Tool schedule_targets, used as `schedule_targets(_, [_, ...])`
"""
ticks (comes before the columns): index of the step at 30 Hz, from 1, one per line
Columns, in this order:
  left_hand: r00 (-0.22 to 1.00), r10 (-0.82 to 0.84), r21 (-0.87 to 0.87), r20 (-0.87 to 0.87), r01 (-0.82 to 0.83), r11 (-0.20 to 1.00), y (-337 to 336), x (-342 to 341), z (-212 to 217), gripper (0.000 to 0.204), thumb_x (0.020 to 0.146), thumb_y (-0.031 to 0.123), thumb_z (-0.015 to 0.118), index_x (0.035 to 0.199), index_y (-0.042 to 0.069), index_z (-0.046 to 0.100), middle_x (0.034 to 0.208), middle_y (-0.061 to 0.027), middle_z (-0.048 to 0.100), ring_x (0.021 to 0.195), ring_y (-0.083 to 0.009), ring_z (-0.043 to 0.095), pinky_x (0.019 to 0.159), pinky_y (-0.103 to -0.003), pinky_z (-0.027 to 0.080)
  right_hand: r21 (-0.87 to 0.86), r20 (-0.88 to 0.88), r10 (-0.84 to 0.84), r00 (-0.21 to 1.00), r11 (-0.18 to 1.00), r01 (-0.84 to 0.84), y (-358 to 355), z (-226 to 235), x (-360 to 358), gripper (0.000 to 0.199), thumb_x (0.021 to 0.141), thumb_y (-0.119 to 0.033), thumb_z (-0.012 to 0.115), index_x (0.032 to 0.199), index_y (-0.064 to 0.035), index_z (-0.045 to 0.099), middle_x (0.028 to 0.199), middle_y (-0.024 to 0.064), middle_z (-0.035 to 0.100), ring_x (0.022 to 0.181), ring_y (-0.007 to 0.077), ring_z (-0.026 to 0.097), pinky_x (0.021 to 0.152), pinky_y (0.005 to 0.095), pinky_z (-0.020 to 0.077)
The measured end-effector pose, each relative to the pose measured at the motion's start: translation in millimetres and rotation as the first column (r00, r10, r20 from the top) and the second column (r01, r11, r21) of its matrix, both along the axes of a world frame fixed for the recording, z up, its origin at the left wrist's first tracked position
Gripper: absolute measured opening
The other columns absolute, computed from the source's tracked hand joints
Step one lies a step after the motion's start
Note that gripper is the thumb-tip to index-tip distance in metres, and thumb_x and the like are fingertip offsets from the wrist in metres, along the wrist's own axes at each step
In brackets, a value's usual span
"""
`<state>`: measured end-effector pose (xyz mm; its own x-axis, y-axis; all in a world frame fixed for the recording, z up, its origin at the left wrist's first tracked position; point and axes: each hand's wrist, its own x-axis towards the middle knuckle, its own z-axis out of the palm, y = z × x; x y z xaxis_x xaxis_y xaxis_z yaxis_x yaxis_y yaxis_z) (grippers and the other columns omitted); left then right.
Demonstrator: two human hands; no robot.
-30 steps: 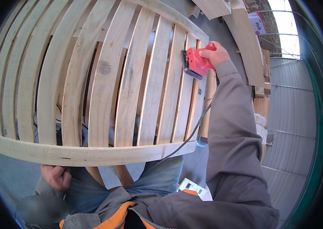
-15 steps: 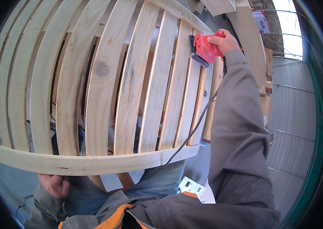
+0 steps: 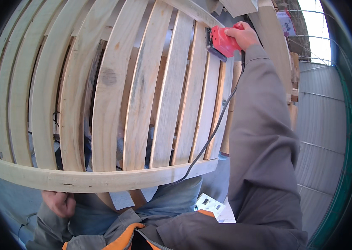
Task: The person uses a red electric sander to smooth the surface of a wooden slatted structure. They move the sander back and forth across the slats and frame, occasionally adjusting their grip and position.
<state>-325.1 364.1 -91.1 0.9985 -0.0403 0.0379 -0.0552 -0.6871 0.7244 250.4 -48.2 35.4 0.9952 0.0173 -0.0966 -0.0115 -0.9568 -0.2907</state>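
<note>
A large slatted wooden panel [image 3: 113,104] of pale planks fills the view, with a cross rail [image 3: 97,180] along its near edge. My right hand [image 3: 247,35] grips a red electric sander [image 3: 222,41] pressed on the far end of a right-hand slat; its grey cord [image 3: 213,133] hangs down over the slats. My left hand [image 3: 59,203] is below the near rail, fingers curled, partly hidden by the wood; whether it holds anything cannot be told.
More timber pieces [image 3: 276,46] lean at the upper right. A corrugated metal wall [image 3: 326,137] runs along the right side. A white paper or box [image 3: 211,205] lies on the ground by my legs.
My right hand has pushed the sander farther up the slat, away from me. The panel appears closer and larger. My left hand stays under the near rail.
</note>
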Motion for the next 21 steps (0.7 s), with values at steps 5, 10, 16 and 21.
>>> schedule_targets(5, [1.0,-0.025,-0.02,-0.01,0.025,0.999,-1,4,9,0.04,0.065,-0.001,0.062,0.102,-0.001,0.079,0.101,-0.0215,0.074,0.096,-0.0451,0.069,0.09,-0.051,0.055,-0.035,0.196,0.065,0.978,0.998,-0.059,-25,-16,-14,0.064,0.074,-0.035,0.089,0.125,-0.0029,0.068,0.116,0.0133,0.076,0.106,0.0266,0.073,0.096,0.0365,0.0566])
schedule_targets(10, [1.0,0.016,-0.007,-0.021,-0.016,1.0,-4,-4,16,0.033,0.072,-0.001,0.064,0.102,-0.001,0.079,0.104,-0.0228,0.075,0.1,-0.0461,0.068,0.094,-0.053,0.053,-0.028,0.157,0.045,0.987,0.999,-0.041,-22,-12,-56,0.076,0.073,-0.037,0.087,0.138,-0.0033,0.065,0.12,0.0163,0.076,0.114,0.029,0.074,0.102,0.0374,0.0558])
schedule_targets(16, [0.999,0.029,0.023,0.012,-0.03,0.999,-5,-13,14,0.029,0.075,0.003,0.067,0.101,0.001,0.08,0.107,-0.0221,0.076,0.107,-0.0464,0.067,0.1,-0.053,0.052,-0.083,0.114,0.013,0.993,0.997,-0.004,-36,-9,-112,0.089,0.073,-0.038,0.084,0.151,-0.0051,0.058,0.129,0.0221,0.074,0.123,0.0366,0.071,0.109,0.0416,0.0547])
schedule_targets(21, [0.999,0.024,0.048,0.027,-0.026,0.999,-7,-19,13,0.027,0.075,0.005,0.07,0.099,0.002,0.08,0.108,-0.0207,0.077,0.11,-0.0442,0.067,0.104,-0.052,0.05,-0.061,0.132,0.053,0.99,0.997,-0.045,-33,-9,-174,0.088,0.074,-0.039,0.083,0.152,-0.0082,0.058,0.132,0.0266,0.068,0.123,0.0428,0.068,0.108,0.0461,0.055])
